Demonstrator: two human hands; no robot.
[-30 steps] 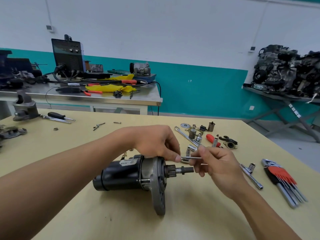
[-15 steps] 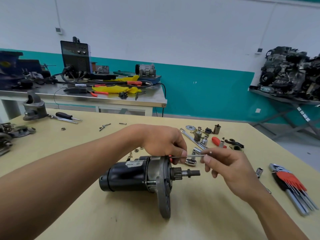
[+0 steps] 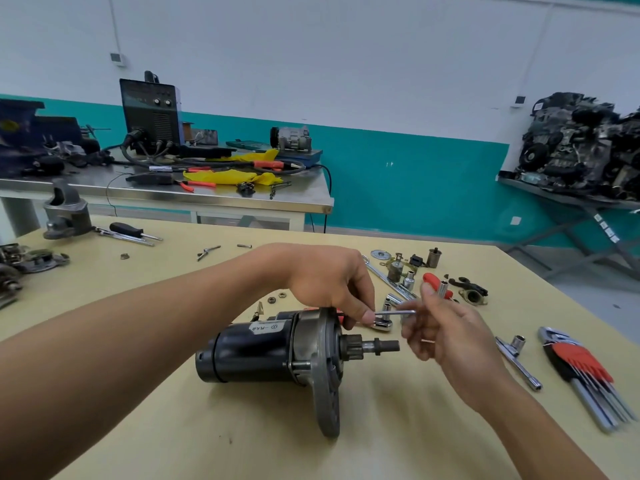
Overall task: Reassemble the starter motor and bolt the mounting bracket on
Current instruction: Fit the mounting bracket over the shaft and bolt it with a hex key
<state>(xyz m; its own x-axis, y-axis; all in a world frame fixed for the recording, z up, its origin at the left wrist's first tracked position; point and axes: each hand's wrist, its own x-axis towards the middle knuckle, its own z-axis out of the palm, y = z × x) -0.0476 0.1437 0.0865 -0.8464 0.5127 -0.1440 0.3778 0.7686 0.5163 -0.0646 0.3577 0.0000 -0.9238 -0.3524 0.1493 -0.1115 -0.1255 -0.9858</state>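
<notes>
The starter motor (image 3: 252,351) lies on its side on the yellow table, black body to the left. Its grey mounting bracket (image 3: 325,382) stands on edge, and the pinion shaft (image 3: 384,346) points right. My left hand (image 3: 329,282) reaches over the top of the bracket and pinches the near end of a thin hex key (image 3: 394,310) against the bracket's face. My right hand (image 3: 450,337) holds the key's other end with curled fingers, just above the shaft. The bolt under the key is hidden by my left fingers.
A red-holder hex key set (image 3: 575,362) and a T-handle socket wrench (image 3: 516,358) lie at right. Sockets, washers and a red-handled tool (image 3: 433,282) sit behind my hands. Two nuts (image 3: 277,297), a screwdriver (image 3: 128,230) and a grey housing (image 3: 65,213) lie at left.
Both hands stay on the hex key at the bracket's top. My right hand has shifted its hold on the key's outer end, with the thumb now raised.
</notes>
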